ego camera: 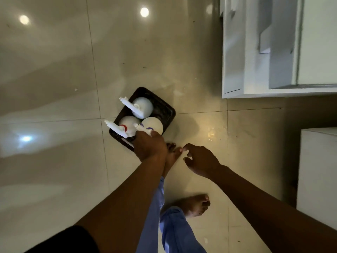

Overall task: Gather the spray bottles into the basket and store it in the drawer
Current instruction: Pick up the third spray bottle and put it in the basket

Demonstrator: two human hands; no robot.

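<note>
The left hand (149, 146) curled its fingers over the near rim of the basket (165, 108), beside the trigger head of the nearest bottle; whether they pinched the rim or the trigger could not be told. The right hand (201, 160) hung free just to the right, fingers loosely bent and apart, holding nothing. The basket was dark, rectangular with rounded corners, and sat on the glossy tiled floor (63, 170). Three white spray bottles stood in it: a far one (143, 106), a near-left one with a red collar (127, 123), a near-right one with a purple collar (153, 125). White cabinetry (255, 70) lay far right. Two bare feet showed below.
</note>
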